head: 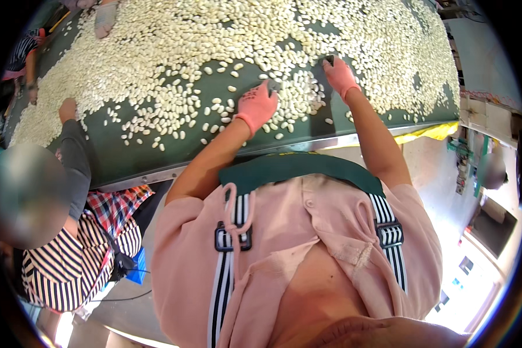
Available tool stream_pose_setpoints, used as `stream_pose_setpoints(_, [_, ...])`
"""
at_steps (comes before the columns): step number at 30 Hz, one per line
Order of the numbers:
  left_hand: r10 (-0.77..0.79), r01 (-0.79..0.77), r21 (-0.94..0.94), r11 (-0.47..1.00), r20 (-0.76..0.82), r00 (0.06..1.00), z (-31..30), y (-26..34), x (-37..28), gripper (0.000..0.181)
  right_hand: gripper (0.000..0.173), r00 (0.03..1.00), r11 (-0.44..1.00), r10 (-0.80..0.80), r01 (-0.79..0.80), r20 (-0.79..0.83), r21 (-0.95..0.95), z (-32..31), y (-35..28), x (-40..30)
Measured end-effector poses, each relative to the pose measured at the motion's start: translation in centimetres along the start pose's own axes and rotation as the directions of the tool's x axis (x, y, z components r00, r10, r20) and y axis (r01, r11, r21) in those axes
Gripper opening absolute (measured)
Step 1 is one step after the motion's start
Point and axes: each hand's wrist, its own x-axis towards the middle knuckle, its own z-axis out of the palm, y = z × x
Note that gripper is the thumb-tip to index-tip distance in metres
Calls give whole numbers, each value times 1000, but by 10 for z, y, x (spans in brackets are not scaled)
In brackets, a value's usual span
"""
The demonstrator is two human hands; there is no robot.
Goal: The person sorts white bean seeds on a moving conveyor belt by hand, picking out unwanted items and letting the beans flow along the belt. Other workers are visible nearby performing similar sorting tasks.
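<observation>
My left hand (257, 106) wears a pink knit glove with dark coated fingertips and rests low over the belt. Its curled fingers lie at the left side of a small pile of large white beans (298, 93). To the right, my right hand (341, 77), gloved the same way, reaches farther out, with its thumb near its bent dark fingertips at the edge of the bean layer. Whether either hand pinches a bean is hidden by the fingers. Under both hands runs a dark green belt surface (113, 161), thickly strewn with beans towards the far side.
A co-worker in a striped garment sits at the left, with a bare hand (68, 108) among the beans. Another person's gloved hand (105, 19) is at the top left. A metal rail (132, 177) edges the belt near me. Yellow sheeting (428, 132) hangs at the right.
</observation>
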Motion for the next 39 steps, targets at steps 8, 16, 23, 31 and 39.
stream_pose_setpoints(8, [-117, 113, -32, 993, -367, 923, -89, -39, 51, 40, 28, 839, 852, -276, -12, 469, 524, 22, -21, -6])
stream_pose_setpoints(16, [75, -70, -54, 996, 86, 993, -71, -44, 70, 43, 21, 872, 152, -251, -392, 419, 907, 9, -80, 53])
stream_pose_setpoints(23, [-40, -20, -166, 986, -356, 934, -139, -37, 192, 47, 36, 909, 885, -298, 148, 292, 442, 36, -140, 109])
stream_pose_setpoints(31, [247, -251, 26, 968, 119, 962, -79, -10, 206, 45, 36, 997, 698, -76, 54, -1, 714, -5, -131, 215])
stream_pose_setpoints(39, [-132, 8, -266, 964, -450, 883, -197, -88, 217, 42, 34, 702, 829, -334, -99, 629, 551, -15, -175, 216])
